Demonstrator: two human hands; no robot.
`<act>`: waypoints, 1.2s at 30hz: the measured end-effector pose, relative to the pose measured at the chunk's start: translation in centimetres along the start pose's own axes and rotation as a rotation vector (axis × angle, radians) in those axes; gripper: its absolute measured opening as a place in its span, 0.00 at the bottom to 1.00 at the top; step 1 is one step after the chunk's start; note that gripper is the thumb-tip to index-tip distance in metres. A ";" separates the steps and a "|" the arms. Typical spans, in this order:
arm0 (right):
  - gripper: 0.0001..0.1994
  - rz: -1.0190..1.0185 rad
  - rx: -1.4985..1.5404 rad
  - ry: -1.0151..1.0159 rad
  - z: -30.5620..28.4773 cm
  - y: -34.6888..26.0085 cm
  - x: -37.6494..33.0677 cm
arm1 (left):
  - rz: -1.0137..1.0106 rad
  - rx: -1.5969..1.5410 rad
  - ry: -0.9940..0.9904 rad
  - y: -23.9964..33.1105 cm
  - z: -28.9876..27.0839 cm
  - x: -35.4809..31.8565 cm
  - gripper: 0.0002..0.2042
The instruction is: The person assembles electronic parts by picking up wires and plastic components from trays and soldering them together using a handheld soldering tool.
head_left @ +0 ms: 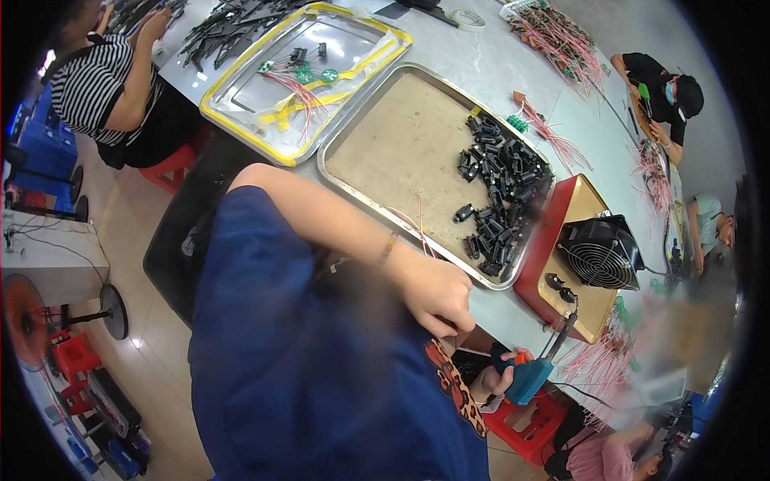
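Observation:
My left hand [437, 293] is closed, its fingers curled down at the near edge of a metal tray [385, 96]. Thin red and white wires [422, 228] stick up beside it over the tray's rim; whether the fingers grip them is hidden. Lower right, my right hand [491, 383] wraps round a teal soldering gun [528, 382] with an orange trigger. The gun's tip points up to small black parts [561, 287] lying on a red and gold box lid [589, 313]. Many black plastic housings [497, 188] are heaped at the tray's right side.
A black fan [601, 252] with a wire guard stands on the lid. Beyond lies a yellow-edged tray [241, 88] with green circuit boards and wires. Wire bundles [557, 44] cover the far table. Other people sit around it, one in a striped shirt [100, 88]. Red stools [525, 429] stand below.

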State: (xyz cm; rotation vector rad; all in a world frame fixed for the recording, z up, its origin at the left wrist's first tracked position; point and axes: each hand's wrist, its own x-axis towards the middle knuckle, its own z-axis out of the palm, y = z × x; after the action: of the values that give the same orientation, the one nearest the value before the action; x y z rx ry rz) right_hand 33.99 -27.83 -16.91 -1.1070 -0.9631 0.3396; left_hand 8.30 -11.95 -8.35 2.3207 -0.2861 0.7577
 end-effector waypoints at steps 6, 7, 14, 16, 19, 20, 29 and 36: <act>0.27 -0.062 0.010 -0.024 -0.1 0.3 0.1 | -0.008 0.003 0.010 0.4 -0.3 -0.6 0.09; 0.27 -0.065 0.006 -0.020 -0.1 0.2 0.0 | -0.033 0.017 -0.032 0.6 -0.3 -0.9 0.09; 0.26 -0.035 -0.007 -0.011 0.2 -0.4 -0.1 | -0.091 0.089 0.087 1.7 -0.4 -1.4 0.10; 0.26 -0.031 -0.005 -0.028 0.3 -0.3 -0.1 | -0.077 0.166 0.144 1.8 -0.3 -1.4 0.11; 0.26 0.024 0.015 0.033 0.9 -0.7 -0.2 | -0.057 0.287 0.248 1.7 0.1 -1.3 0.11; 0.26 0.015 -0.020 0.029 1.0 -1.1 -0.1 | -0.052 0.333 0.295 1.5 0.1 -1.2 0.11; 0.28 0.054 0.015 -0.001 -1.4 1.1 -0.2 | 0.144 0.215 -0.064 0.4 -1.8 0.4 0.09; 0.29 0.065 0.051 0.029 -1.5 0.6 -0.7 | 0.071 0.071 -0.134 -1.3 -0.8 1.8 0.09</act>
State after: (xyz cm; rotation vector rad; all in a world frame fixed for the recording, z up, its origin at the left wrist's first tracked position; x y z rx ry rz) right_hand 34.91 -28.89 -17.91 -1.0958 -0.8894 0.3980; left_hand 9.92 -10.46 -7.50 2.4441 -0.4089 0.6571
